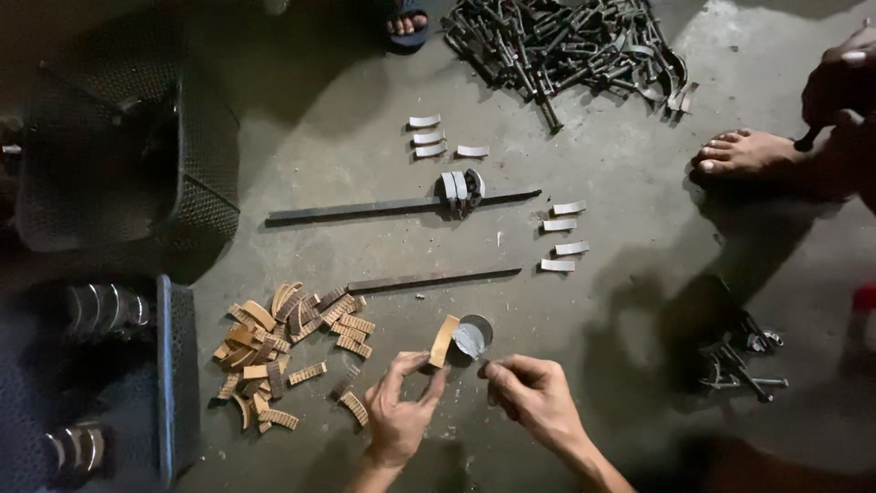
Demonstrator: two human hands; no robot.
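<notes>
Left hand [399, 413] pinches a tan curved strip [444, 340] upright, near centre floor | right hand [532, 393] fingers closed on a small tool dipping a grey tin [474, 335] | strip pile [287, 351] left, within reach

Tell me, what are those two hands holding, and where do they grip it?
The left hand pinches a curved tan lining strip by its lower end. The right hand holds a small tool with a grey-coated tip by its near end.

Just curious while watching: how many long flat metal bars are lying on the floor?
2. The upper bar lies across the middle of the floor with curved metal pieces clamped on it. The lower bar lies just below, beside the pile of brown pads. Others may be hidden in shadow.
</notes>
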